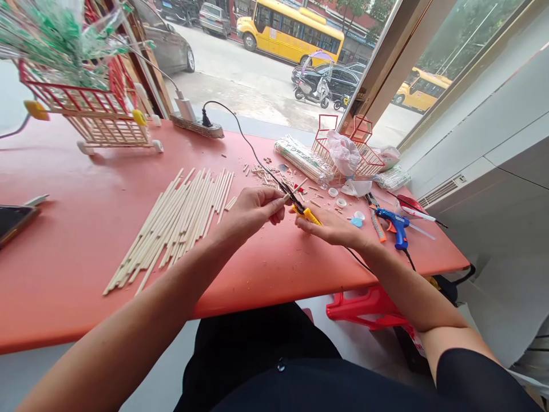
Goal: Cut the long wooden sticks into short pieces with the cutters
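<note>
My left hand (259, 209) pinches a short wooden stick (300, 186) over the middle of the pink tabletop (266, 269). Yellow-handled pliers (309, 216) are gripped in my right hand (328, 227), their dark jaws at the stick beside my left fingertips. Whether the jaws touch the stick is too small to tell. Left of my hands lies a spread of long pale wooden sticks (171, 229). Short cut pieces (261, 176) are scattered just beyond my hands.
A blue glue gun (397, 226) and orange-handled pliers (378, 225) lie at the right. Behind are wrapped sticks (300, 157), a small basket frame (366, 160) and a power strip (199, 127). A red-rimmed model cart (103, 114) stands back left; a phone (15, 220) lies far left.
</note>
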Demonstrator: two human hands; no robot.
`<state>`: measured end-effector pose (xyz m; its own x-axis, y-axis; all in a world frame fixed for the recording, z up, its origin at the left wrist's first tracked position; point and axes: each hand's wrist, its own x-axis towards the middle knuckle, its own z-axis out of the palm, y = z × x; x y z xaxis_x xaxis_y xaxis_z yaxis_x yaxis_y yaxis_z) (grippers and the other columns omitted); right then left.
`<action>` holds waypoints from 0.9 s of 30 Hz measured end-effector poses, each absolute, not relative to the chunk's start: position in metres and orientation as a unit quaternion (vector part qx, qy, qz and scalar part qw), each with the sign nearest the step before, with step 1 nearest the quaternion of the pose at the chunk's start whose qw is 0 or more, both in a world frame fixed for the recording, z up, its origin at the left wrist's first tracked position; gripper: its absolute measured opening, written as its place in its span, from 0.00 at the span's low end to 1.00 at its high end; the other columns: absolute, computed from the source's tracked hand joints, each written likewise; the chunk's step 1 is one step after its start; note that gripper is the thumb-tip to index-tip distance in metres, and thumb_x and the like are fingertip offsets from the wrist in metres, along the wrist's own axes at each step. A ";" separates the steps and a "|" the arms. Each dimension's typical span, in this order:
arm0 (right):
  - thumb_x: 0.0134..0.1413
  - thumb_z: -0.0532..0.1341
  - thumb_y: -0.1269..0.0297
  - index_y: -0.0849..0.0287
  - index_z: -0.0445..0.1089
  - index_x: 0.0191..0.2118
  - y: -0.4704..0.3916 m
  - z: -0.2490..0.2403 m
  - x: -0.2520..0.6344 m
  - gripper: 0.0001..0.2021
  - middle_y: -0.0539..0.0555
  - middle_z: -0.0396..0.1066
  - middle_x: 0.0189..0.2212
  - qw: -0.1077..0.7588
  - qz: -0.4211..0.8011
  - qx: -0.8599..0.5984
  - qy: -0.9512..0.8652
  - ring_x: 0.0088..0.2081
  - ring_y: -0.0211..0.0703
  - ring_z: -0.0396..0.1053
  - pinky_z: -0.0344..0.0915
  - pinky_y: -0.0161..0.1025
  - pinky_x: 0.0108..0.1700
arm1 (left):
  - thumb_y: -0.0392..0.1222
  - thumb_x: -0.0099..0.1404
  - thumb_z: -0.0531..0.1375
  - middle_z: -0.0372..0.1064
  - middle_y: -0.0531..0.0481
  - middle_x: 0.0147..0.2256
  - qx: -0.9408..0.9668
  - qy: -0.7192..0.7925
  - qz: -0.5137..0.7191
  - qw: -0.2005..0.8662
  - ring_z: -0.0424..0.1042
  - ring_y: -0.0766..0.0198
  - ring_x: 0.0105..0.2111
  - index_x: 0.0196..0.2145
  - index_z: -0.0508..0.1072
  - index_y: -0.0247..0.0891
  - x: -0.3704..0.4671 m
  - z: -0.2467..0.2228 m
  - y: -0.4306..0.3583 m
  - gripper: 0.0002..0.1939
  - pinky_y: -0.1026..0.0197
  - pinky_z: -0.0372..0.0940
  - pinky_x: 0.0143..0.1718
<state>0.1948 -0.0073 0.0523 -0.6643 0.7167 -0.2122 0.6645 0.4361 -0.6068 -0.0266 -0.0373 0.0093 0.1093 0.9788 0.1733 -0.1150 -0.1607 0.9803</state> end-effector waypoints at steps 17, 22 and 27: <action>0.71 0.56 0.48 0.57 0.66 0.46 0.003 0.044 0.182 0.16 0.55 0.71 0.42 0.084 0.317 -0.351 -0.877 0.42 0.48 0.66 0.62 0.44 0.46 | 0.42 0.63 0.63 0.66 0.53 0.21 0.564 0.489 0.484 0.456 0.65 0.65 0.22 0.30 0.77 0.37 -0.033 0.030 -0.049 0.07 0.63 0.63 0.26; 0.70 0.55 0.50 0.58 0.67 0.50 0.002 0.041 0.182 0.16 0.56 0.71 0.44 0.094 0.318 -0.340 -0.880 0.44 0.48 0.66 0.62 0.45 0.47 | 0.41 0.64 0.63 0.65 0.53 0.20 0.565 0.488 0.481 0.459 0.64 0.66 0.21 0.27 0.76 0.38 -0.032 0.033 -0.050 0.08 0.63 0.62 0.25; 0.71 0.54 0.48 0.58 0.67 0.51 0.002 0.035 0.184 0.19 0.57 0.72 0.46 0.108 0.323 -0.339 -0.877 0.46 0.50 0.67 0.64 0.48 0.50 | 0.40 0.66 0.61 0.65 0.52 0.20 0.585 0.486 0.470 0.448 0.64 0.66 0.21 0.24 0.74 0.38 -0.033 0.035 -0.051 0.13 0.64 0.61 0.25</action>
<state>0.1840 0.0017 0.0346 -0.7474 0.6637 -0.0298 0.5249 0.5624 -0.6389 -0.0334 -0.0511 0.0351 0.0846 0.9898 0.1145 0.1477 -0.1261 0.9809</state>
